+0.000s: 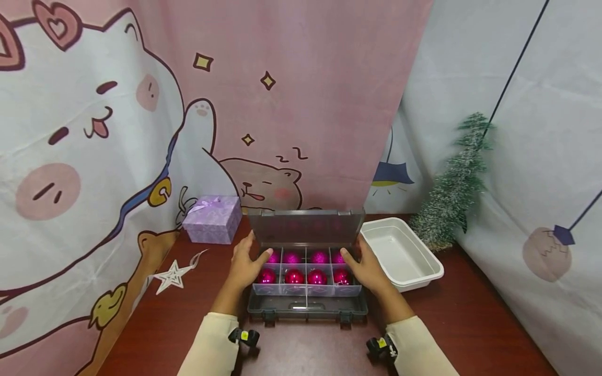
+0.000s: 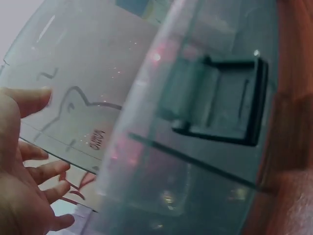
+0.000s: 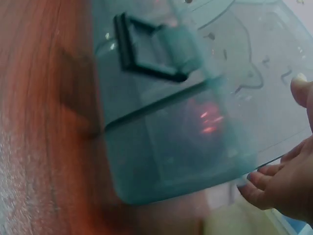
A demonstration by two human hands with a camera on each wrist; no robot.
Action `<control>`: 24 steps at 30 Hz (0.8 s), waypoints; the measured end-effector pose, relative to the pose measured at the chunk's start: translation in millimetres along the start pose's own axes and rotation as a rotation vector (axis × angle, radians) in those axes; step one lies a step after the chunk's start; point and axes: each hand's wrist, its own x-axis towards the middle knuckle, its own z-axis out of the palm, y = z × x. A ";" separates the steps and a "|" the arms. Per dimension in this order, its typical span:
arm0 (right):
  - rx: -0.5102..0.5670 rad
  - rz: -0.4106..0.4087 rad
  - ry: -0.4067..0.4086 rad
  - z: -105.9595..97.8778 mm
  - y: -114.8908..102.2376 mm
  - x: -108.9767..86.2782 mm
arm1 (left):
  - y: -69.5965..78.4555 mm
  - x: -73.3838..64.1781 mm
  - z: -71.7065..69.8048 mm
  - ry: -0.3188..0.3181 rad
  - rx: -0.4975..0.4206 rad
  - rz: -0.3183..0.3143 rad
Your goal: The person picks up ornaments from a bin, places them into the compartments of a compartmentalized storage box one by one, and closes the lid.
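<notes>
A grey see-through plastic box point(image 1: 305, 302) sits before me with its lid point(image 1: 305, 227) raised at the back. Shiny magenta Christmas balls point(image 1: 294, 277) fill two rows of cells in its clear divider point(image 1: 301, 289). My left hand point(image 1: 244, 263) is at the box's left side, thumb over the end cell, fingers outside. My right hand point(image 1: 371, 267) mirrors it at the right side. In the left wrist view the left fingers point(image 2: 57, 188) are spread and relaxed at the lid's edge. The right fingers point(image 3: 266, 183) lie near the box's corner; their contact is unclear.
Right of the box stands a white plastic tray point(image 1: 435, 269), with a small frosted Christmas tree point(image 1: 453, 193) behind it. At the left are a lilac gift box point(image 1: 213, 222) and a white star ornament point(image 1: 172, 277). A printed curtain point(image 1: 324, 104) hangs behind the red-brown table point(image 1: 489, 324).
</notes>
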 end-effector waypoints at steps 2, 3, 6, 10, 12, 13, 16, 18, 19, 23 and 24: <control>-0.062 0.007 0.026 -4.0 -11.4 -2.0 | 7.8 -3.1 -4.9 0.016 -0.014 0.001; -0.090 0.011 0.037 -6.3 -17.1 -3.4 | 11.1 -4.4 -7.5 0.019 -0.019 0.002; -0.175 0.054 0.064 -12.8 -32.8 -10.3 | 19.6 -8.9 -16.4 0.000 0.003 -0.016; -0.240 0.108 0.074 -20.0 -48.9 -22.5 | 29.4 -16.4 -28.0 -0.032 0.068 -0.045; -0.259 0.112 0.077 -22.8 -55.1 -27.7 | 33.9 -20.1 -32.4 -0.036 0.084 -0.048; -0.268 0.107 0.079 -24.0 -57.6 -29.8 | 35.3 -22.2 -34.2 -0.036 0.092 -0.050; -0.292 0.099 0.086 -26.3 -63.6 -35.9 | 38.7 -28.2 -37.7 -0.028 0.105 -0.058; -0.305 0.099 0.088 -27.0 -66.8 -40.1 | 39.4 -32.3 -39.1 -0.023 0.116 -0.053; -0.314 0.099 0.090 -27.1 -68.1 -42.2 | 39.8 -34.2 -39.6 -0.022 0.121 -0.044; -0.355 0.088 0.105 -26.8 -70.9 -50.1 | 40.7 -41.5 -41.6 -0.020 0.147 -0.007; -0.363 0.077 0.111 -26.5 -70.9 -51.8 | 40.4 -43.3 -42.0 -0.022 0.152 -0.004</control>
